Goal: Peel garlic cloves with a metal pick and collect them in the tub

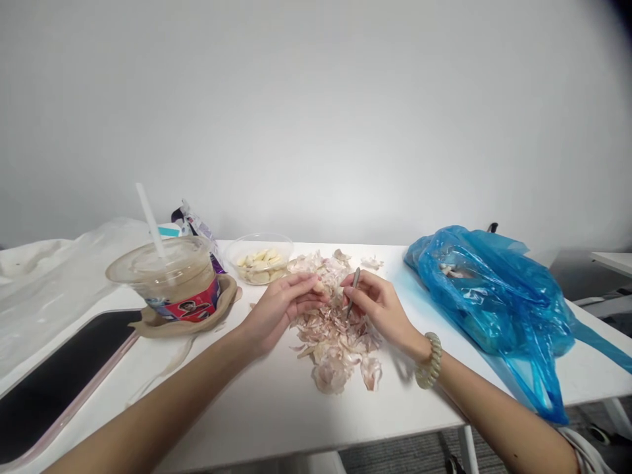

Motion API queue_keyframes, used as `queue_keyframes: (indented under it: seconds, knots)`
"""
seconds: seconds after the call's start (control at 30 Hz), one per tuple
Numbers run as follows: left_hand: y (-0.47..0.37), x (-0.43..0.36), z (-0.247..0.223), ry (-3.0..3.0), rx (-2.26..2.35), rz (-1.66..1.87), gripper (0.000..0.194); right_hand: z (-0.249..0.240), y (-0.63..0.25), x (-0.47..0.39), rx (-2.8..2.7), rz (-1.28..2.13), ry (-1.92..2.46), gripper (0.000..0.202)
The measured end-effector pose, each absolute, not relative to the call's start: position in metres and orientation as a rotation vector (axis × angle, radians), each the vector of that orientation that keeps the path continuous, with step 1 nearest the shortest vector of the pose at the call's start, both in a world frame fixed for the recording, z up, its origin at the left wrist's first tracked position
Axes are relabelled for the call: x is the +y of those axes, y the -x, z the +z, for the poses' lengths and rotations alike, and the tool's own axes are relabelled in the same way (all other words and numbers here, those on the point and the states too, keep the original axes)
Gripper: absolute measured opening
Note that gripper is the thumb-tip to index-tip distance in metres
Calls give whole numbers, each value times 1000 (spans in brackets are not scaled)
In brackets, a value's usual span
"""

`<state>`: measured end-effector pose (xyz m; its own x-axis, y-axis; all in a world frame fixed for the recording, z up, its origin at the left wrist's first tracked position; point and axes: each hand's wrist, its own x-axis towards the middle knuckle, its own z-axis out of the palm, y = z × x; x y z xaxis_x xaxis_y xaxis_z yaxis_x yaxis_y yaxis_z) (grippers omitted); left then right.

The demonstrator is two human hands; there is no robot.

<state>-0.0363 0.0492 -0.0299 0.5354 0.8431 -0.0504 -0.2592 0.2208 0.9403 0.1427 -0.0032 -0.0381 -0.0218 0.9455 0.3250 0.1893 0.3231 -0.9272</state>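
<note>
Above a heap of papery garlic skins [340, 359], my two hands face each other with a small gap between them. Pinched in the fingertips of my left hand [281, 306] is a pale garlic clove [320, 288], partly covered by the fingers. My right hand [382, 306] is closed around a slim grey metal tool [353, 293] pointing down; its exact kind is unclear. A small pale bit shows near the right fingertips. Behind my left hand, a clear plastic bowl [230, 253] contains several peeled garlic cloves [264, 259].
To the left stand a large plastic drink cup [185, 289] with a straw [151, 220] and a dark-screened tablet or phone [64, 375]. A purple-and-white packet [197, 227] lies behind the cup. On the right, a blue plastic bag [494, 296] hangs partly over the white table's [276, 421] front edge.
</note>
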Motion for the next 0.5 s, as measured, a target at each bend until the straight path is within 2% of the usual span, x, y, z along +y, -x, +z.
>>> queue_keyframes:
  seconds: [0.23,0.5]
  knots:
    - [33,43,-29,-1008,592,733,7,-35,-142,-6,-1705,560,1133,17]
    - [32,36,-28,-926,566,516,13,-35,-140,-8,-1774,582,1044,18]
